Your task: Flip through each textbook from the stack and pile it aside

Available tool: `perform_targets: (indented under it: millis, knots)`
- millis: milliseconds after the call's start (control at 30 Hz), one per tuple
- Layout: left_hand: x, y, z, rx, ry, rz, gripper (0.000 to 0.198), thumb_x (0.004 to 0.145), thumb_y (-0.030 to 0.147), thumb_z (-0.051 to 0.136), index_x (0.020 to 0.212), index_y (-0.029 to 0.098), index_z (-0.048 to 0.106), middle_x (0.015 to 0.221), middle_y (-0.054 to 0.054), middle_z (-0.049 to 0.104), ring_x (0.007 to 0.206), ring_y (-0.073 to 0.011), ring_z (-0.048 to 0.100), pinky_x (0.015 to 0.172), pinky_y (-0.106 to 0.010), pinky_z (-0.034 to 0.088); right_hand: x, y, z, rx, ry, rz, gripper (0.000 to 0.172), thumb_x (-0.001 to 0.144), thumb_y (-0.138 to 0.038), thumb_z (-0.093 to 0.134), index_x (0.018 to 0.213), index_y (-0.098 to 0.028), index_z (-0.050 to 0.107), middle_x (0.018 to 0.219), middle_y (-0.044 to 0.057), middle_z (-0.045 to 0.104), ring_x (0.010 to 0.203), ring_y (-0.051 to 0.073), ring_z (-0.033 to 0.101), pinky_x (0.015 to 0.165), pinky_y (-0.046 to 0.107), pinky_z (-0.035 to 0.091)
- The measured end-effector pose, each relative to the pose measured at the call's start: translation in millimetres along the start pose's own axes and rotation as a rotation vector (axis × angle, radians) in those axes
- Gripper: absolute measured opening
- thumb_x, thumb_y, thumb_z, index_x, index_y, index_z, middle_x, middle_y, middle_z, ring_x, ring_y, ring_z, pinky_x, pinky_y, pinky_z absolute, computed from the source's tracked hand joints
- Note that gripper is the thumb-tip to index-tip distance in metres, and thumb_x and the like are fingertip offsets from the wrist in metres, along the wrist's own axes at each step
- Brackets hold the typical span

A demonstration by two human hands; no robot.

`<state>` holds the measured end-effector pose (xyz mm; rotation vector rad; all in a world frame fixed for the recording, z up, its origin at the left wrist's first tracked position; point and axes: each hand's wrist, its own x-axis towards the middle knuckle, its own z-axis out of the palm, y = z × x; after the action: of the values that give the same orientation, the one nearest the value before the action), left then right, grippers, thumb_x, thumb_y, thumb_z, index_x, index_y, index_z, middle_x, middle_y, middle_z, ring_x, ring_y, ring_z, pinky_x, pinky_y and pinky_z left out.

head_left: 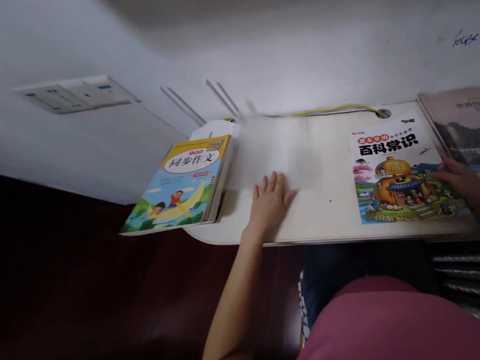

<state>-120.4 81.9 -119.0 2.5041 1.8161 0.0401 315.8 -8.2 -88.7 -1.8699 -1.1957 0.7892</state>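
Observation:
My left hand (270,204) lies palm down with fingers stretched out, at the lower edge of a pale, blurred rectangular shape (271,146); what that shape is I cannot make out. At the right, my right hand (463,179) grips the right edge of a picture-covered book (400,178) with black and red Chinese lettering. A stack of books (182,182), topped by a yellow and blue cover, sits left of my left hand and juts past the table's edge. Just beyond my right hand rests a pinkish book (473,123) with a dark landscape on its cover.
The white table (316,217) has a rounded left corner and stands against a wall. Along the back runs a yellow cable (337,108) to a round hole. A socket panel (76,95) is on the left wall. Dark floor (120,316) lies below left.

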Motion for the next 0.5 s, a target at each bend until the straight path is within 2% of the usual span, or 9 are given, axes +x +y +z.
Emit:
perform_targets:
  millis: [67,167,233,333,400,500]
  knots:
    - [-1.6,-6.2,2.1,-0.015,-0.004,0.024,0.064,0.096,0.051,0.026,0.146,0.011,0.031,0.152,-0.018,0.030,0.140,-0.0383,0.025,0.109,-0.057,0.026,-1.3,-14.6,-5.6,-0.029,0.018,-0.032,0.021,0.069,-0.032,0.060,0.087,-0.023,0.059,0.073,0.001,0.062,0.070,0.018,0.056,0.065,0.031,0.045]
    - [-2.7,-7.9,7.6,-0.033,0.031,0.032,0.064,0.096,0.051,0.027,0.145,0.011,0.032,0.152,-0.018,0.030,0.140,-0.0382,0.025,0.109,-0.057,0.025,-2.5,-46.2,-15.7,-0.109,0.092,-0.139,0.044,0.075,-0.026,0.055,0.119,-0.023,0.058,0.094,0.006,0.066,0.077,0.017,0.057,0.071,0.032,0.045]
    - [-2.9,-6.9,10.8,-0.037,0.053,0.030,0.064,0.096,0.051,0.027,0.145,0.010,0.033,0.152,-0.018,0.030,0.140,-0.0378,0.025,0.109,-0.057,0.025,-2.6,-72.9,-20.4,-0.200,0.035,-0.162,0.038,0.077,-0.023,0.051,0.113,-0.021,0.064,0.090,0.007,0.067,0.068,0.015,0.056,0.065,0.031,0.044]
    - [-3.5,-4.9,11.7,-0.033,0.069,0.033,0.064,0.096,0.051,0.027,0.145,0.011,0.033,0.152,-0.018,0.031,0.140,-0.0375,0.025,0.109,-0.057,0.025,-1.7,-114.8,-19.1,-0.360,-0.028,-0.195,0.027,0.078,-0.015,0.048,0.088,-0.017,0.073,0.070,0.004,0.066,0.054,0.012,0.051,0.056,0.029,0.041]
    - [-4.2,-3.4,9.7,-0.026,0.065,0.033,0.064,0.096,0.050,0.027,0.145,0.010,0.033,0.152,-0.018,0.031,0.140,-0.0377,0.025,0.110,-0.056,0.025,-0.7,-137.7,-13.8,-0.488,-0.022,-0.316,0.026,0.075,-0.010,0.050,0.081,-0.017,0.074,0.065,0.002,0.066,0.052,0.011,0.051,0.057,0.028,0.042]
    - [-5.3,-1.2,6.0,-0.017,0.052,0.027,0.064,0.096,0.050,0.027,0.145,0.009,0.032,0.152,-0.018,0.030,0.141,-0.0373,0.024,0.111,-0.055,0.024,1.2,-158.4,-7.9,-0.622,-0.010,-0.474,0.025,0.072,-0.007,0.054,0.078,-0.018,0.075,0.064,0.001,0.068,0.056,0.011,0.055,0.060,0.028,0.044]
